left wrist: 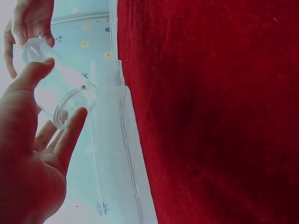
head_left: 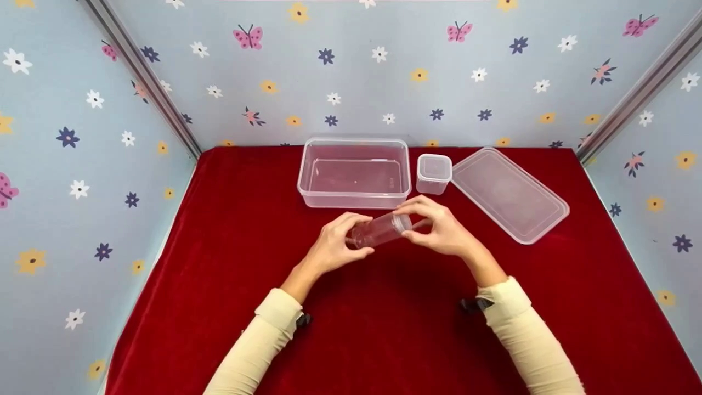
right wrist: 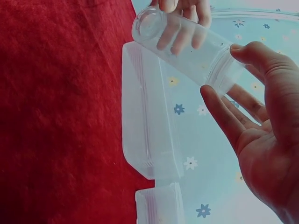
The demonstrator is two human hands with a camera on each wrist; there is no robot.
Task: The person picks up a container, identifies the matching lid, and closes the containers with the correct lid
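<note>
A clear plastic jar (head_left: 379, 230) is held tilted above the red cloth, in front of the large container. My left hand (head_left: 339, 241) grips its base end, thumb on the near side and fingers on the far side. At the other end, my right hand (head_left: 437, 227) pinches the clear screw cap (head_left: 402, 223) between thumb and fingers. In the right wrist view the jar (right wrist: 191, 51) looks see-through, with the left fingers (right wrist: 182, 32) showing behind it. The left wrist view shows the jar (left wrist: 60, 84) between both hands. Nothing is visible inside it.
Behind the hands stands a large clear rectangular container (head_left: 355, 200), lidless. Right of it is a small lidded square container (head_left: 434, 174). A large flat translucent lid (head_left: 510, 195) lies farther right on the red cloth (head_left: 384, 329). Patterned walls (head_left: 378, 82) enclose the back and sides.
</note>
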